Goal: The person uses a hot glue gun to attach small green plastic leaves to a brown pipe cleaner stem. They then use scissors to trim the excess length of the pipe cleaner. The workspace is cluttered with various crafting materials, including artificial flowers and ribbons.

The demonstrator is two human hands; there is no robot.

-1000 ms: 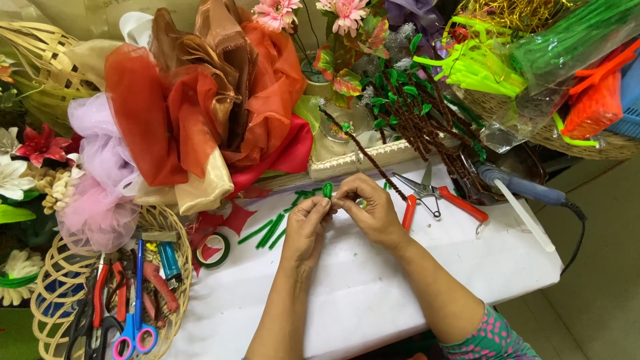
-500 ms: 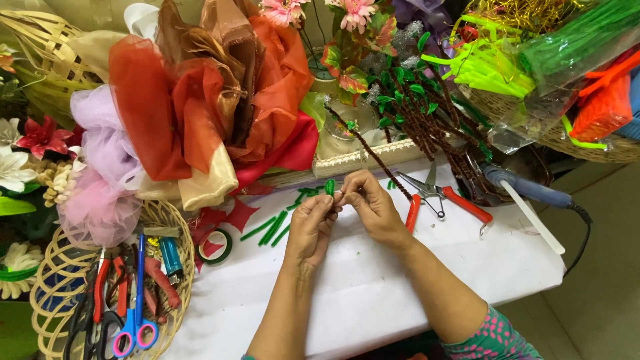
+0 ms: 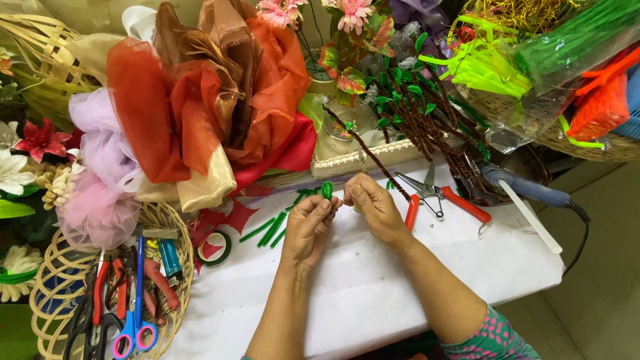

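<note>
Above the white table [image 3: 373, 293], near its far edge, the left hand [image 3: 308, 223] pinches a small green leaf piece [image 3: 327, 190] between thumb and fingertips. The right hand [image 3: 373, 203] closes its fingers around a thin brown stem [image 3: 370, 157] right beside the leaf. The exact contact between leaf and stem is hidden by the fingers.

Handling, as a judgement: the leaf is light, soft and easily creased, so hold it low, at its base, with a light pinch. The stem appears stiff but bendable, wire-like; grip it close to the working end to limit flex.

Orientation: the leaf stands roughly upright, tip away from the person. The stem's long axis runs diagonally, from the right hand up and to the left toward the fabric bundle [image 3: 200, 100]. Red-handled pliers [image 3: 437, 197] lie just beside the right hand.
</note>
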